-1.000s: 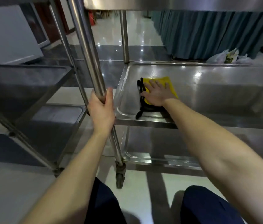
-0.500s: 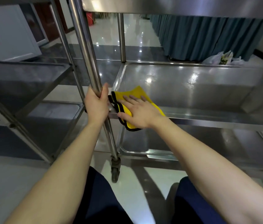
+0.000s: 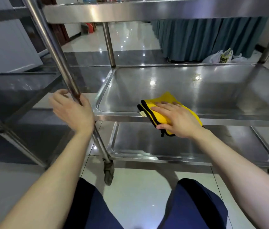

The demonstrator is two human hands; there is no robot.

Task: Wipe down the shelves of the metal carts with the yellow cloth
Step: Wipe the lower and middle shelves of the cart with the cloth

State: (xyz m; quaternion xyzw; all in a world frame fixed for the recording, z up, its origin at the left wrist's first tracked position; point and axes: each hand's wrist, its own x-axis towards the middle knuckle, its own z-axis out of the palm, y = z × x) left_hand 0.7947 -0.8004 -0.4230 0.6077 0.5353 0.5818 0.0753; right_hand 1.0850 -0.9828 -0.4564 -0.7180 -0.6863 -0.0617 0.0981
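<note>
Glossy floor tiles (image 3: 138, 184) show under the steel cart's middle shelf (image 3: 204, 90), where the yellow cloth (image 3: 162, 99) drapes over the near rim. With flat fingers the right hand (image 3: 178, 119) presses it down to wipe. Curled loosely round the corner post (image 3: 54, 47), the left hand (image 3: 74, 111) probably steadies the wheeled cart.
</note>
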